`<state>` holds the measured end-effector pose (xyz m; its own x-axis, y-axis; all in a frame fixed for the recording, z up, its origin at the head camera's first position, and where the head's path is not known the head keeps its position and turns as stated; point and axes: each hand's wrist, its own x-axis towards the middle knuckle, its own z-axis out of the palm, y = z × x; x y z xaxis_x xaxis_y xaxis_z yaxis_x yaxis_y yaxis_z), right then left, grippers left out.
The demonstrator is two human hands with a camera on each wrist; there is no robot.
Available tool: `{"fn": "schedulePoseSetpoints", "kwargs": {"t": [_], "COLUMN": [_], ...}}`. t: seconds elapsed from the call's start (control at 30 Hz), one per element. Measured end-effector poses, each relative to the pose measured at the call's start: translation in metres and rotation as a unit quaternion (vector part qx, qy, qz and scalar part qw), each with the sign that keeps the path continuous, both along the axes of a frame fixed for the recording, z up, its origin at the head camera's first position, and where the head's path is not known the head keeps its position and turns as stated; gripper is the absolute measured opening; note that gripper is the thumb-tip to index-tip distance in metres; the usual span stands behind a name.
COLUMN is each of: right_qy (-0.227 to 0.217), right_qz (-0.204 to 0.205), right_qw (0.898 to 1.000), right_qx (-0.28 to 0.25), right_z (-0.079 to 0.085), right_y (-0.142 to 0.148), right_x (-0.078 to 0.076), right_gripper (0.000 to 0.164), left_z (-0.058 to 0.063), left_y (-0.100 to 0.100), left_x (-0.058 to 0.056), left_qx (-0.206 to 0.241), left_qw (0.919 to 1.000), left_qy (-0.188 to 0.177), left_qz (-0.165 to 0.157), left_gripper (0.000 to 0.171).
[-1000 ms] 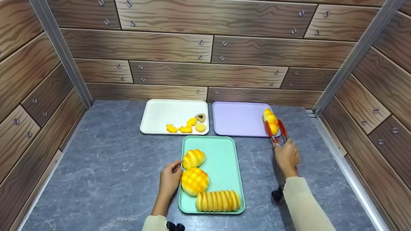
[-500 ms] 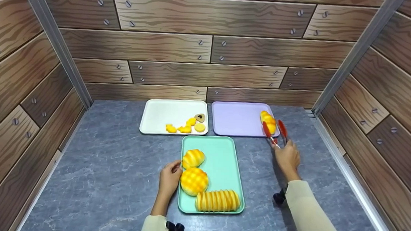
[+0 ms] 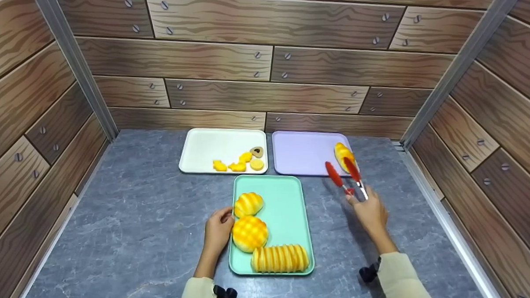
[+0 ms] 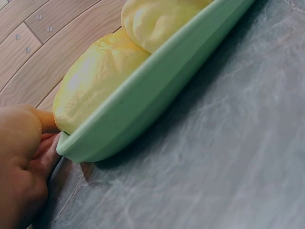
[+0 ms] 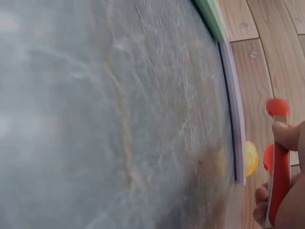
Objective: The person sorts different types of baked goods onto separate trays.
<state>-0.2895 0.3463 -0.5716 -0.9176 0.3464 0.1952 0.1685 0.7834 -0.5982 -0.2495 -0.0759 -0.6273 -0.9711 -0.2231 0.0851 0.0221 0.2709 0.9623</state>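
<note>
My left hand (image 3: 218, 228) pinches the left rim of the mint-green tray (image 3: 284, 210); in the left wrist view its fingers (image 4: 46, 157) meet the rim at one end. On that tray lie a small striped bun (image 3: 248, 204), a round checkered bun (image 3: 250, 233) and a ridged, sliced-looking loaf (image 3: 280, 259). My right hand (image 3: 371, 211) grips a pair of red-tipped tongs (image 3: 335, 174), their arms spread with nothing between them. One tip overlaps a yellow oblong bread roll (image 3: 341, 150) that lies at the right end of the purple tray (image 3: 300, 154).
Left of the purple tray is a white tray (image 3: 212, 144) with several small yellow pieces (image 3: 237, 167), a round yellow cookie (image 3: 256, 164) and a brown heart-shaped cookie (image 3: 256, 152). Wood-patterned walls (image 3: 226, 62) enclose the grey marbled table (image 3: 144, 228) at the back and sides.
The tongs have let go of the bread roll, which now rests on the purple tray. My right hand has drawn the tongs back toward me, their tips swinging left. The left hand stays put.
</note>
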Motion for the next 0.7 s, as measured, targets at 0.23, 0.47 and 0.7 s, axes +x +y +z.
{"fn": "schedulePoseSetpoints", "kwargs": {"t": [0.23, 0.47, 0.7], "right_qy": [-0.030, -0.035, -0.041], "right_qz": [0.077, 0.139, 0.207], "right_qw": [0.996, 0.990, 0.977], "right_qx": [-0.024, -0.001, 0.008], "right_z": [0.002, 0.001, 0.001], "right_y": [-0.007, -0.021, -0.037], "right_x": [0.016, 0.022, 0.020], "right_gripper": [0.081, 0.082, 0.082], "left_z": [0.000, 0.000, 0.000], "left_y": [0.000, 0.000, 0.000], "left_x": [0.000, 0.000, 0.000], "left_qx": [0.006, 0.003, 0.002], "left_qw": [1.0000, 0.9999, 1.0000], "left_qy": [-0.006, -0.012, -0.008], "left_qz": [0.000, 0.001, -0.001], "left_gripper": [0.031, 0.032, 0.031]}}
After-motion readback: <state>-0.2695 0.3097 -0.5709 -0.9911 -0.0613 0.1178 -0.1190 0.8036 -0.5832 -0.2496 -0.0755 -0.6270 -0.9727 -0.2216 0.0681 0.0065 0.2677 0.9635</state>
